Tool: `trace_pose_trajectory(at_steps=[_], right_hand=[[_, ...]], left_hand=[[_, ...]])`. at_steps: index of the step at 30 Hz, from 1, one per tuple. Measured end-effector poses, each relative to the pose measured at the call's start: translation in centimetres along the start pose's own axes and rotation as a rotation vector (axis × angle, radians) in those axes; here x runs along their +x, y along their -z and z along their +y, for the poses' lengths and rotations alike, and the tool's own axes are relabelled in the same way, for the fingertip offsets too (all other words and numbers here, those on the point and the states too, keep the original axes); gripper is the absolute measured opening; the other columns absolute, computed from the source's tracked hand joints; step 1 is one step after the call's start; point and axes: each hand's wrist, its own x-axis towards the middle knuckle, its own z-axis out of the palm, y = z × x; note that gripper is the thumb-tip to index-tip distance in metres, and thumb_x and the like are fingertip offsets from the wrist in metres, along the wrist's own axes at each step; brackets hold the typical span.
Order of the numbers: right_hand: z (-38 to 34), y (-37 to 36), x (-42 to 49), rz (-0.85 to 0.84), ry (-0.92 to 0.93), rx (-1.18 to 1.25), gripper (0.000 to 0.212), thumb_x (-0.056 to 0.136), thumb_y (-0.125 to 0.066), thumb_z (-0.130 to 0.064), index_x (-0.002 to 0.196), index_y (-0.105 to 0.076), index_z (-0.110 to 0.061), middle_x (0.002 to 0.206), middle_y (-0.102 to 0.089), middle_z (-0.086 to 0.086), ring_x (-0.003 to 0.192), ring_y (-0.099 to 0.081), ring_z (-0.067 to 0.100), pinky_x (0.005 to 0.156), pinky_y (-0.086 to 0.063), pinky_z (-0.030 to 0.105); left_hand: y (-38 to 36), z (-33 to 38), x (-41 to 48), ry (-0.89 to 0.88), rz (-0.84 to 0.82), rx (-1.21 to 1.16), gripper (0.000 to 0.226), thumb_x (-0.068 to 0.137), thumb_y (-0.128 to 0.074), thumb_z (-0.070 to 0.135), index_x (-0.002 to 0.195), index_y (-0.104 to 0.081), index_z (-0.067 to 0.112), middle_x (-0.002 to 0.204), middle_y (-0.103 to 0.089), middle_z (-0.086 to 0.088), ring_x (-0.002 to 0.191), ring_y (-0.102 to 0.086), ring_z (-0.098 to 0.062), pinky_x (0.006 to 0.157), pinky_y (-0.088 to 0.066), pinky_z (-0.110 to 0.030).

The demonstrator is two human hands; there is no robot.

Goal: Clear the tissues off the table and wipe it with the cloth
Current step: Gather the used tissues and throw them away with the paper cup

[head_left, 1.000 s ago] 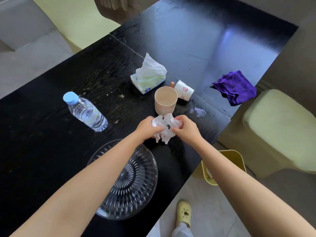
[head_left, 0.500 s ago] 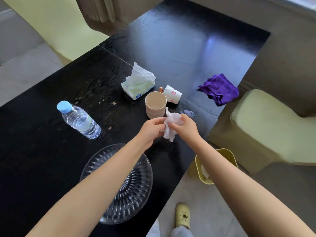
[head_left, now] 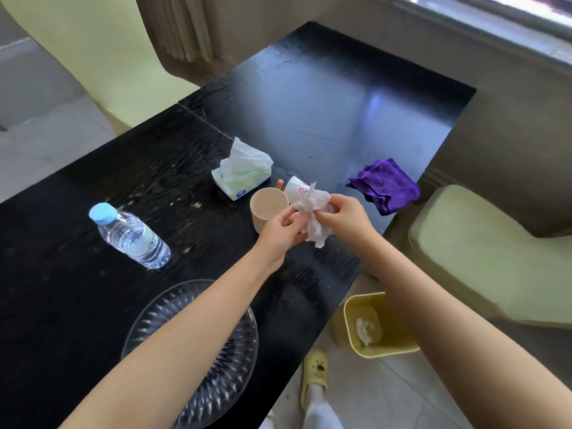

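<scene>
A crumpled white tissue (head_left: 313, 212) hangs above the black table (head_left: 154, 168), near its right edge. My right hand (head_left: 346, 216) pinches it from the right, and my left hand (head_left: 278, 232) holds its lower left side. A purple cloth (head_left: 385, 185) lies bunched at the table's right edge, beyond my hands. A soft pack of tissues (head_left: 243, 174) with one sheet sticking up sits behind the beige cup (head_left: 267, 204).
A water bottle (head_left: 130, 236) lies on the left; a clear glass plate (head_left: 198, 351) sits under my left forearm. A paper cup (head_left: 295, 188) lies tipped beside the beige cup. A yellow bin (head_left: 374, 326) holding a tissue stands on the floor. Pale green chairs flank the table.
Both hands have lifted the tissue off the table surface and bunched it tighter. The view has tilted up, showing more of the bin and window.
</scene>
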Motion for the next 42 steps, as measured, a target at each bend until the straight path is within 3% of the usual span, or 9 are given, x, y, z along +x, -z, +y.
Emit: trace_pose_trajectory(at_steps=[2, 5, 7, 9, 12, 17, 23, 34, 42], right_hand=[[-0.4, 0.8, 1.0, -0.136, 0.025, -0.052, 0.024, 0.084, -0.058, -0.015, 0.093, -0.063, 0.007, 0.071, -0.047, 0.008, 0.067, -0.040, 0.015, 0.060, -0.038, 0.030], [-1.2, 2.4, 2.7, -0.344, 0.029, -0.111, 0.025, 0.087, -0.049, -0.017, 0.099, -0.066, -0.005, 0.085, -0.065, 0.018, 0.073, -0.054, 0.018, 0.072, -0.053, 0.045], [-1.7, 3.3, 4.1, -0.432, 0.084, -0.125, 0.024, 0.086, -0.047, -0.015, 0.094, -0.070, -0.012, 0.085, -0.065, 0.014, 0.072, -0.053, 0.017, 0.071, -0.050, 0.037], [-2.0, 3.7, 6.0, -0.431, 0.139, -0.106, 0.022, 0.087, -0.048, -0.016, 0.088, -0.070, -0.017, 0.080, -0.060, 0.004, 0.071, -0.049, 0.012, 0.067, -0.041, 0.027], [-1.4, 3.4, 9.7, -0.304, 0.071, -0.073, 0.027, 0.090, -0.045, -0.018, 0.109, -0.065, -0.019, 0.102, -0.065, -0.003, 0.085, -0.054, 0.010, 0.071, -0.042, 0.023], [2.0, 0.7, 15.1, -0.349, 0.042, -0.504, 0.048, 0.092, -0.049, -0.035, 0.135, -0.045, -0.016, 0.133, -0.054, 0.011, 0.127, -0.041, 0.034, 0.103, -0.038, 0.040], [5.8, -3.6, 16.8, -0.396, 0.044, -0.729, 0.072, 0.079, -0.065, -0.049, 0.135, -0.038, -0.011, 0.136, -0.046, 0.012, 0.127, -0.037, 0.033, 0.097, -0.040, 0.046], [4.1, -2.3, 15.8, -0.274, 0.129, -0.558, 0.055, 0.077, -0.065, -0.033, 0.122, -0.043, -0.008, 0.120, -0.054, 0.013, 0.115, -0.044, 0.033, 0.089, -0.046, 0.045], [-1.0, 6.5, 8.9, -0.274, 0.227, -0.159, 0.060, 0.071, -0.071, -0.023, 0.122, -0.040, -0.016, 0.105, -0.054, 0.001, 0.102, -0.052, 0.025, 0.073, -0.046, 0.031]], left_hand=[[-0.4, 0.5, 0.5, 0.028, -0.031, -0.053, 0.025, 0.091, -0.058, 0.018, 0.115, -0.062, 0.016, 0.091, -0.073, -0.001, 0.081, -0.072, -0.011, 0.073, -0.059, -0.027], [-1.1, 1.5, 1.5, 0.031, 0.070, -0.109, 0.029, 0.090, -0.057, 0.011, 0.119, -0.060, 0.007, 0.087, -0.072, -0.002, 0.072, -0.072, -0.009, 0.065, -0.059, -0.025], [-1.7, 2.3, 2.0, 0.020, 0.135, -0.097, 0.026, 0.091, -0.057, 0.009, 0.115, -0.061, 0.006, 0.083, -0.073, 0.000, 0.068, -0.071, -0.006, 0.059, -0.057, -0.022], [-2.0, 2.9, 2.6, -0.019, 0.191, -0.078, 0.012, 0.090, -0.058, 0.009, 0.098, -0.068, 0.010, 0.069, -0.073, 0.005, 0.060, -0.068, -0.003, 0.054, -0.055, -0.020], [-1.9, 4.0, 3.1, -0.094, 0.291, -0.042, 0.025, 0.085, -0.063, 0.007, 0.065, -0.074, 0.019, 0.057, -0.069, 0.008, 0.053, -0.065, -0.003, 0.048, -0.050, -0.017], [-0.2, 4.3, 2.8, -0.143, 0.416, -0.065, 0.011, 0.083, -0.065, 0.007, 0.077, -0.070, 0.015, 0.068, -0.072, 0.005, 0.066, -0.068, -0.010, 0.064, -0.057, -0.025], [1.9, 2.8, 1.2, -0.187, 0.455, -0.061, 0.022, 0.087, -0.060, 0.008, 0.078, -0.076, 0.020, 0.079, -0.075, 0.004, 0.072, -0.070, -0.007, 0.063, -0.058, -0.025], [0.5, 2.9, 0.7, -0.192, 0.533, -0.019, 0.015, 0.086, -0.062, 0.009, 0.085, -0.074, 0.018, 0.083, -0.076, 0.002, 0.078, -0.071, -0.009, 0.064, -0.058, -0.027], [-3.7, 7.1, 0.6, -0.198, 0.523, 0.033, 0.021, 0.083, -0.067, 0.013, 0.101, -0.068, 0.003, 0.098, -0.068, -0.014, 0.091, -0.064, -0.026, 0.087, -0.052, -0.044]])
